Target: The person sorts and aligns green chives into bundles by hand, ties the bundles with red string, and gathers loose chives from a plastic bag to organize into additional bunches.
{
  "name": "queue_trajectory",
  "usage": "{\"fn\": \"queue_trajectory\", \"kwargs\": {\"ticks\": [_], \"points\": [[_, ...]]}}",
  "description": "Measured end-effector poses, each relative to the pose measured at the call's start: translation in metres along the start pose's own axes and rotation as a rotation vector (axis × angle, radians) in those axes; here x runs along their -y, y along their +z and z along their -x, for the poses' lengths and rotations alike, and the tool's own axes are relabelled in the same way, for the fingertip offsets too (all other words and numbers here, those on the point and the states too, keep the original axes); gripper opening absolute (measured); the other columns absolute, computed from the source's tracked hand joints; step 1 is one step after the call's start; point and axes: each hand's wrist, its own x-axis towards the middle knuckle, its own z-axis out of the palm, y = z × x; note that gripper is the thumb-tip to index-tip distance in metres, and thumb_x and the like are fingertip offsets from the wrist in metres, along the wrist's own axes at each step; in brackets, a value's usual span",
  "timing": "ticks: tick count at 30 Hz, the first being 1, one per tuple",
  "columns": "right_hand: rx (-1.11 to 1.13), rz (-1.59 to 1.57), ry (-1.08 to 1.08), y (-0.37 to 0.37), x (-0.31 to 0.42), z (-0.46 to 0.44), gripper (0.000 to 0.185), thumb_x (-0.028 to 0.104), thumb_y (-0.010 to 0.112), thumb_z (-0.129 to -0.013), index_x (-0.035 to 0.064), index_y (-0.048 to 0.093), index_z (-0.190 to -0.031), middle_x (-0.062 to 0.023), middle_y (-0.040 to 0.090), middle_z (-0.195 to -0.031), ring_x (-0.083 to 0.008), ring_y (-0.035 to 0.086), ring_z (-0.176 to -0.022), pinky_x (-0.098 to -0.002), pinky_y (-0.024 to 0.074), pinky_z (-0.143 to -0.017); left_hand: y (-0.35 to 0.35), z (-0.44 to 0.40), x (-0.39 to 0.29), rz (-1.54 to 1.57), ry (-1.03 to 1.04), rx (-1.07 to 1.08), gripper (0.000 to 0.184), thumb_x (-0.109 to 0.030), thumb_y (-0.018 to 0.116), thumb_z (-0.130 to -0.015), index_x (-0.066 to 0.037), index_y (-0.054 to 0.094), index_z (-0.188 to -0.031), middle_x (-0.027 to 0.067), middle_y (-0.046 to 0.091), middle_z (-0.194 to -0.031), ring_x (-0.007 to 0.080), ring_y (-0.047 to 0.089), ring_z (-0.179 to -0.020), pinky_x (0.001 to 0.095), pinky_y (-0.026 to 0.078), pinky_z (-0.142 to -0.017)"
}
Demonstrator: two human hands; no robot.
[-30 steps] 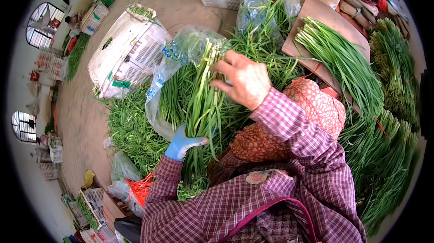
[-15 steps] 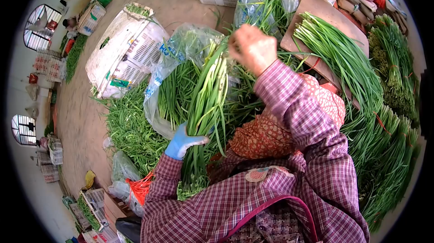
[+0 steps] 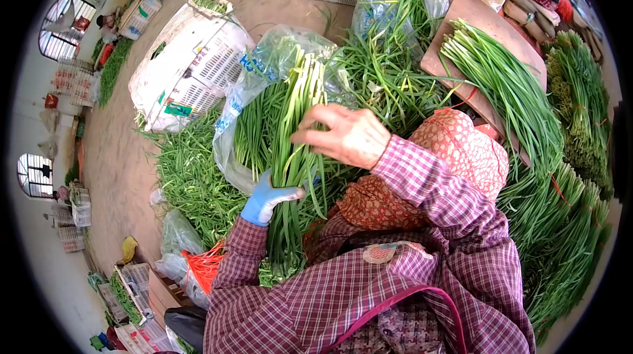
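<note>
My left hand (image 3: pixel 271 200), in a blue and white glove, grips a bunch of garlic chives (image 3: pixel 300 113) near the middle of its leaves. The pale stem ends point up and away from me, and the green leaf tips hang toward my lap. My bare right hand (image 3: pixel 346 135) lies across the front of the bunch, just above the glove. Its fingers are bent and somewhat apart, with the tips at the leaves. Behind the bunch is a clear plastic bag (image 3: pixel 227 149) with more chives in it.
Loose leaves (image 3: pixel 191 176) cover the floor at left, beside a white-covered crate (image 3: pixel 181 67). At right, a chive bundle lies on a board (image 3: pixel 455 8), with tied bundles (image 3: pixel 560 242) below it. Orange ties (image 3: pixel 205 265) sit by my left sleeve. Another bag (image 3: pixel 372 8) stands ahead.
My right hand has come down and left from the stem tops to the middle of the bunch, and its fingers have loosened. My left hand keeps its hold. The view has shifted slightly.
</note>
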Motion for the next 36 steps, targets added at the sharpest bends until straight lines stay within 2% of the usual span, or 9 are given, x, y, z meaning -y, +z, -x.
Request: {"fn": "queue_trajectory", "kwargs": {"ticks": [5, 9, 11, 15, 17, 19, 24, 29, 36], "points": [[-0.033, -0.052, -0.02, 0.002, -0.003, 0.0, 0.022, 0.009, 0.07, -0.074, 0.0134, 0.064, -0.094, -0.0018, 0.059, -0.086, -0.0151, 0.063, -0.07, -0.0279, 0.0504, -0.049, 0.002, -0.003, 0.002, -0.048, 0.02, 0.101, 0.058, -0.015, 0.082, -0.067, 0.0, 0.056, -0.117, 0.0087, 0.067, -0.096, 0.0147, 0.066, -0.083, 0.0261, 0.053, -0.078], [-0.304, -1.13, 0.717, -0.02, -0.005, -0.006, 0.011, 0.012, 0.064, -0.089, 0.0027, 0.063, -0.094, -0.0065, 0.069, -0.08, -0.0105, 0.063, -0.06, -0.0256, 0.0537, -0.053, -0.002, -0.008, 0.016, -0.066, 0.107, 0.043, 0.076, -0.018, 0.087, -0.062, 0.006, 0.049, -0.123, 0.0145, 0.066, -0.104, 0.0189, 0.067, -0.086, 0.0312, 0.056, -0.08], [-0.518, -1.11, 0.775, -0.041, -0.023, -0.008, 0.008, 0.01, 0.063, -0.089, 0.0033, 0.063, -0.094, -0.0066, 0.068, -0.079, -0.0095, 0.063, -0.06, -0.0241, 0.0529, -0.052, -0.003, -0.004, 0.016, 0.022, -0.01, 0.024, 0.078, -0.016, 0.087, -0.062, 0.008, 0.046, -0.124, 0.0148, 0.065, -0.106, 0.0201, 0.067, -0.087, 0.0332, 0.056, -0.079], [-0.444, -0.718, 0.846, -0.071, -0.071, 0.009, 0.013, 0.011, 0.065, -0.088, 0.0019, 0.063, -0.096, -0.0054, 0.068, -0.078, -0.011, 0.063, -0.059, -0.0255, 0.0501, -0.05, -0.003, 0.001, 0.014, -0.039, 0.042, -0.044, 0.07, -0.01, 0.084, -0.066, 0.007, 0.048, -0.123, 0.0136, 0.064, -0.109, 0.0191, 0.066, -0.088, 0.0312, 0.056, -0.079], [0.011, 0.244, 0.675, -0.078, -0.08, 0.017, 0.034, 0.037, 0.069, -0.082, 0.0103, 0.064, -0.103, -0.0069, 0.067, -0.079, -0.0155, 0.065, -0.062, -0.0312, 0.0506, -0.051, -0.002, -0.002, 0.013, -0.044, 0.05, -0.019, 0.068, -0.009, 0.083, -0.067, 0.006, 0.048, -0.124, 0.0132, 0.064, -0.11, 0.0187, 0.065, -0.089, 0.0307, 0.056, -0.078], [0.128, 0.581, 0.68, -0.066, -0.068, 0.022, 0.044, 0.047, 0.068, -0.08, 0.0141, 0.063, -0.108, -0.0073, 0.064, -0.085, -0.0194, 0.065, -0.063, -0.0344, 0.0521, -0.053, -0.006, -0.008, 0.022, -0.122, 0.247, 0.004, 0.055, -0.003, 0.076, -0.073, 0.003, 0.051, -0.122, 0.0111, 0.066, -0.098, 0.0149, 0.066, -0.077, 0.0272, 0.055, -0.071], [0.008, 0.275, 0.495, -0.048, -0.024, -0.015, 0.037, 0.046, 0.07, -0.078, 0.0121, 0.064, -0.092, -0.0026, 0.062, -0.08, -0.0177, 0.064, -0.063, -0.0335, 0.0529, -0.055, 0.007, -0.001, 0.005, -0.406, 0.365, -0.064, 0.063, -0.007, 0.077, -0.071, 0.004, 0.049, -0.127, 0.013, 0.063, -0.113, 0.0192, 0.062, -0.099, 0.0327, 0.049, -0.09], [-0.159, 0.318, 0.337, -0.018, -0.039, -0.012, 0.022, 0.024, 0.069, -0.079, 0.008, 0.054, -0.08, -0.0071, 0.056, -0.071, -0.022, 0.058, -0.053, -0.0372, 0.0477, -0.046, 0.006, -0.004, 0.012, -0.572, 0.453, -0.092, 0.065, -0.01, 0.077, -0.07, 0.004, 0.049, -0.126, 0.0142, 0.066, -0.11, 0.0193, 0.065, -0.096, 0.0327, 0.052, -0.086], [-0.149, 0.577, 0.642, -0.068, -0.113, 0.033, 0.017, 0.024, 0.065, -0.084, 0.0098, 0.059, -0.092, -0.0091, 0.059, -0.079, -0.0243, 0.062, -0.065, -0.0379, 0.0516, -0.051, 0.0, 0.002, 0.014, -0.616, 0.454, -0.143, 0.061, -0.007, 0.075, -0.071, 0.002, 0.05, -0.126, 0.012, 0.066, -0.109, 0.0176, 0.064, -0.095, 0.0315, 0.051, -0.086]]}}
